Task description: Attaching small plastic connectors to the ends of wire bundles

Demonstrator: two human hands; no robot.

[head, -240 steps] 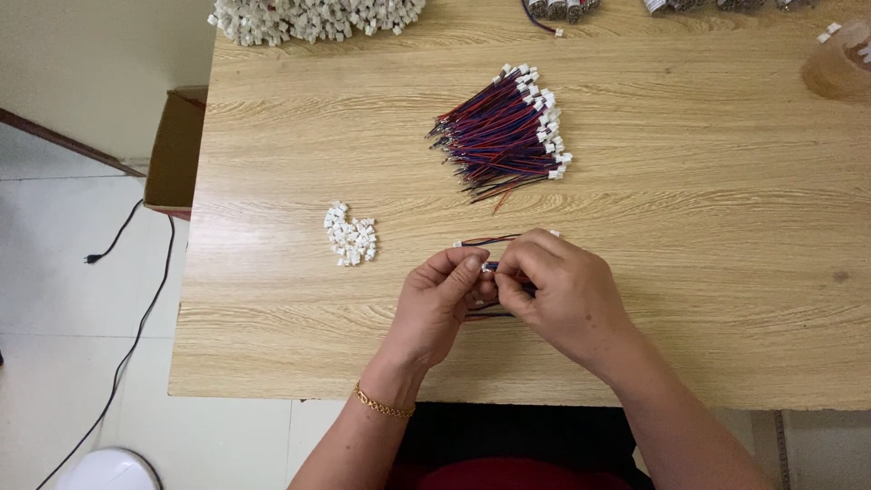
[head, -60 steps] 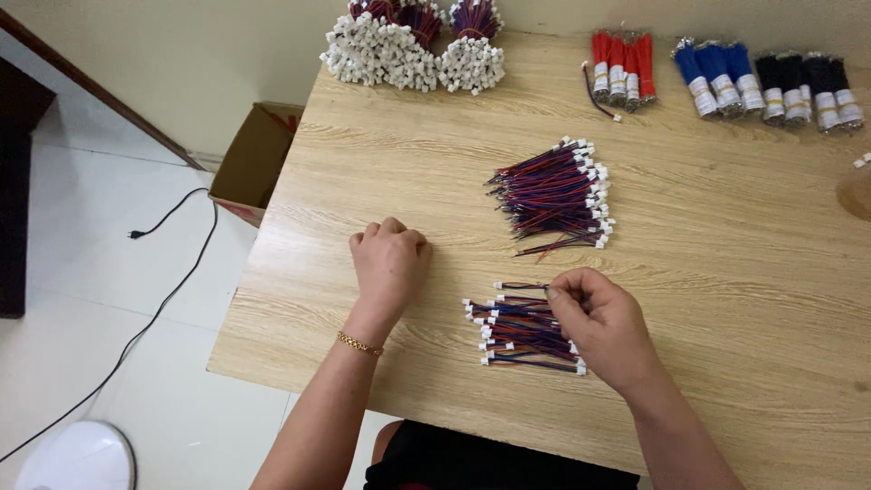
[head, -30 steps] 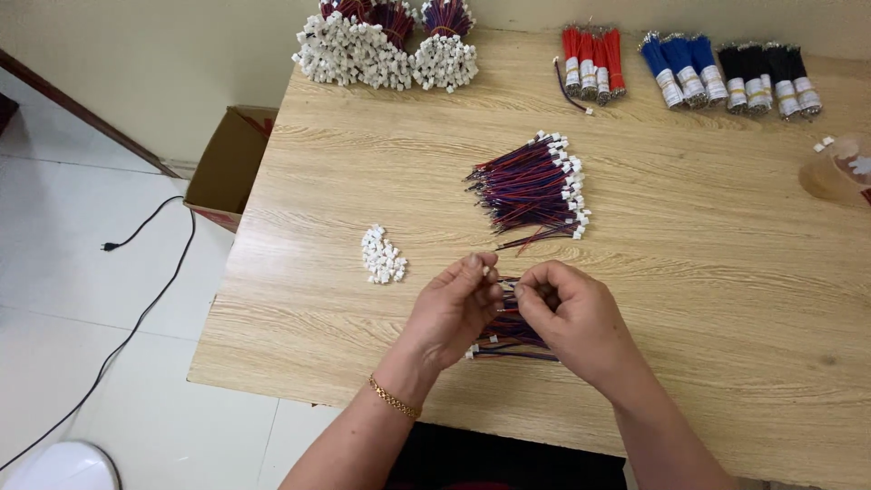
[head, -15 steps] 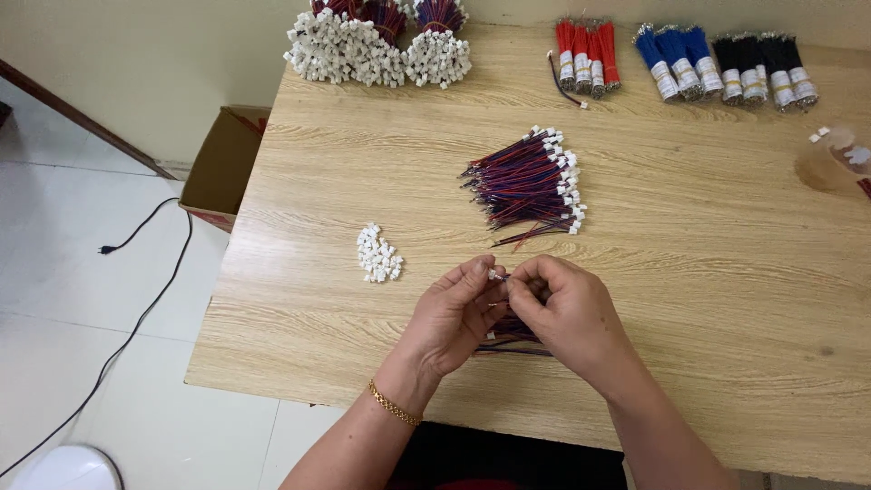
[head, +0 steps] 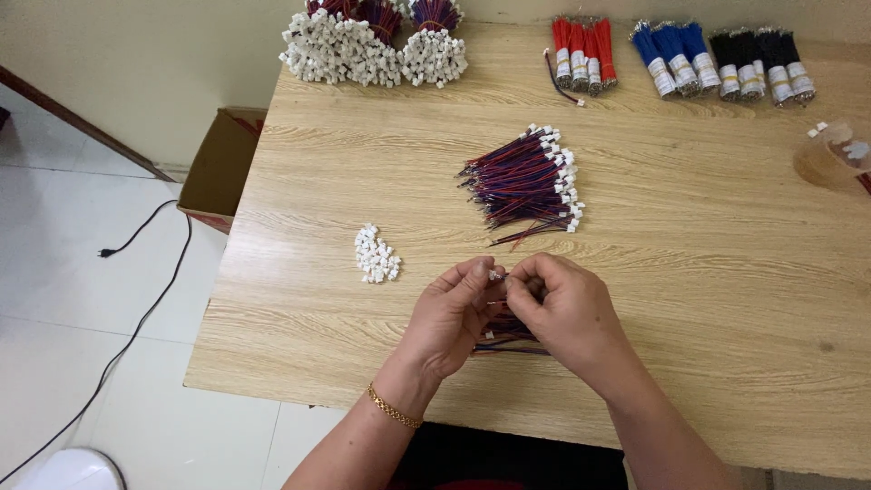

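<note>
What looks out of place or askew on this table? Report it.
Little stands out. One loose wire lies apart beside the red bundles, and a few stray ends stick out under the middle wire pile. Both hands work normally.

L hand (head: 451, 313) & R hand (head: 562, 308) pinching small white connector (head: 495, 274), wire bundle (head: 504, 331) beneath, wooden table (head: 708, 299)

Bare forearms — a gold chain bracelet (head: 394, 416) circles the left wrist.

A light wood-grain table (head: 689, 272) is set against a cream wall (head: 136, 54). White floor tiles (head: 63, 299) are crossed by a black cable (head: 145, 308); a cardboard box (head: 222, 168) is placed alongside.
</note>
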